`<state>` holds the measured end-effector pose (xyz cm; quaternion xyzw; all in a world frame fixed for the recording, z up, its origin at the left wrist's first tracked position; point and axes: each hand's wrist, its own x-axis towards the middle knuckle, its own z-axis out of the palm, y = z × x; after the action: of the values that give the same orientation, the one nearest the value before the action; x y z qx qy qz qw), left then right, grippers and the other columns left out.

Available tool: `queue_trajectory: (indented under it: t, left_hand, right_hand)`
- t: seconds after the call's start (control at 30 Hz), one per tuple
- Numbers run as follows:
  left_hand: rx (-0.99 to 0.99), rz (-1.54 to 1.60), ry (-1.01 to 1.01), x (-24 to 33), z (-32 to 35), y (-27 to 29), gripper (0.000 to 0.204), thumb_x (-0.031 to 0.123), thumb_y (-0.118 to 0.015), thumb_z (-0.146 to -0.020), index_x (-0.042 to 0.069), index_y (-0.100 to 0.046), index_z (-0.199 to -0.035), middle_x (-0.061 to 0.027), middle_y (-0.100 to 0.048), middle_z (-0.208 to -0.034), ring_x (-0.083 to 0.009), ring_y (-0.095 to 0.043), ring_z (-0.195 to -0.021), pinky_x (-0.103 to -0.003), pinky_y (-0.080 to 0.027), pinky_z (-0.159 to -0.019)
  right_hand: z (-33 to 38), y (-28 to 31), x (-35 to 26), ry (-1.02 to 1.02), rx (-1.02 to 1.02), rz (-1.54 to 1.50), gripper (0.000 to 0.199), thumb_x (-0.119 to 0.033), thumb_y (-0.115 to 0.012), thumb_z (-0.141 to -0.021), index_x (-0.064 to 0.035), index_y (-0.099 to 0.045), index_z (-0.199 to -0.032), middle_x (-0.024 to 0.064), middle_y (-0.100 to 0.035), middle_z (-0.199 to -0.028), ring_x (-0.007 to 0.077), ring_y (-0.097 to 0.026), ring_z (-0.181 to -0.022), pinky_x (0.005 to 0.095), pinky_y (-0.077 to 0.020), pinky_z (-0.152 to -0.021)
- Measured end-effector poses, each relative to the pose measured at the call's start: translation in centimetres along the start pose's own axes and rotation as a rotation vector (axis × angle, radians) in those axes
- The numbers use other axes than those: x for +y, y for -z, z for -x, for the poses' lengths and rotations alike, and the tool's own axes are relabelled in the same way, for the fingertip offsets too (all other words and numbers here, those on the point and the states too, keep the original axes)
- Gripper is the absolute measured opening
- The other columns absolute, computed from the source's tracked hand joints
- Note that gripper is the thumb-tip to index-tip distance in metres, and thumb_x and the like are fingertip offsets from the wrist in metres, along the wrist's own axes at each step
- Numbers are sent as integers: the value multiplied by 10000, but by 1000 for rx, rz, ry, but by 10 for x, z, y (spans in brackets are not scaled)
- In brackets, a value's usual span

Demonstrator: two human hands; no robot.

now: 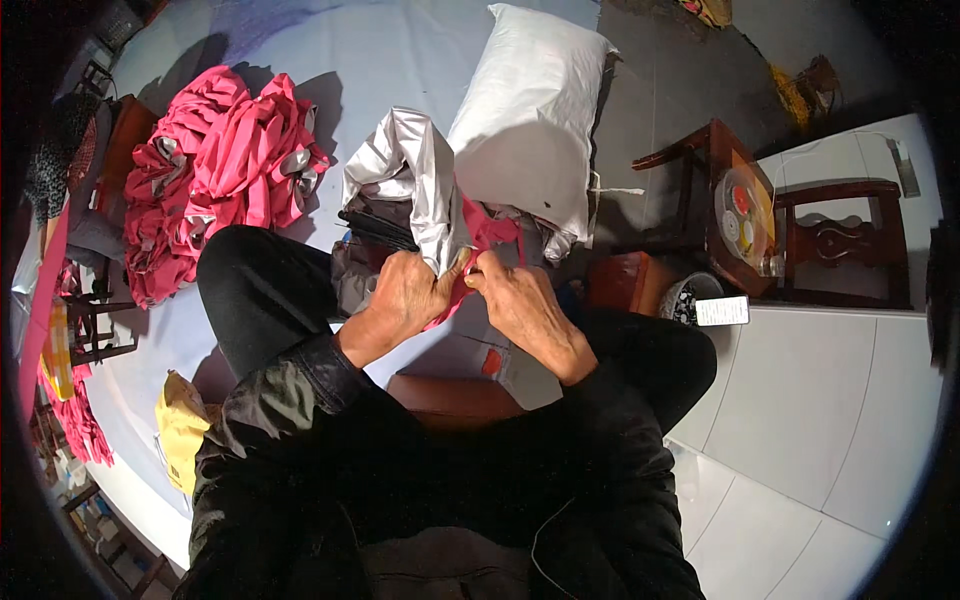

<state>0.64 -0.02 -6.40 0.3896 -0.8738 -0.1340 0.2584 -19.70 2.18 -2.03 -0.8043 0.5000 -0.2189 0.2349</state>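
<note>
My left hand (400, 300) is closed on the edge of a piece of pink fabric with a shiny silver side (432, 190). Close beside it, my right hand (525, 308) pinches the pink part (488, 230) of the same fabric; the thumbs nearly meet. The silver side rises in a loose loop beyond my left hand. Dark folded material (378, 228) lies under the loop, between my knees. Whatever sits inside my fingertips is hidden.
A large heap of pink fabric (250, 150) lies at the far left. A stuffed white sack (535, 90) rests beyond my hands. To the right are a wooden chair (720, 200), a reddish-brown box (617, 283) and a patterned round container (685, 298). A yellow bag (181, 425) stands at the left.
</note>
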Motion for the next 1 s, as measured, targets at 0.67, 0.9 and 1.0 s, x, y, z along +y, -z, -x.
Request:
queue_trajectory:
  t: [0.67, 0.9, 1.0]
  left_hand:
    - [5, -24, 14, 0, 1, -4, 341, 103, -602, -900, 62, -703, -1223, -148, -609, -634, -312, -628, -525, -427, -458, -450]
    - [-10, -36, -20, 1, 1, -2, 422, 99, -631, -851, 15, -672, -1263, -133, -566, -587, -305, -605, -507, -409, -466, -462]
    - [36, -158, -95, -2, 1, -3, 467, 96, -638, -827, -13, -653, -1282, -120, -547, -570, -297, -595, -502, -399, -469, -464]
  right_hand:
    - [2, -9, 4, -28, 6, -9, 214, -199, -568, -1016, -16, -511, -922, 207, -596, -640, 397, -647, -623, 488, -475, -548]
    - [-1, -17, 6, -46, 38, -144, 177, -123, -620, -975, -11, -484, -962, 217, -603, -668, 397, -643, -621, 460, -471, -510]
    - [-1, 1, -4, -7, -6, 94, 183, -143, -609, -985, -8, -492, -942, 217, -604, -667, 410, -646, -633, 464, -479, -517]
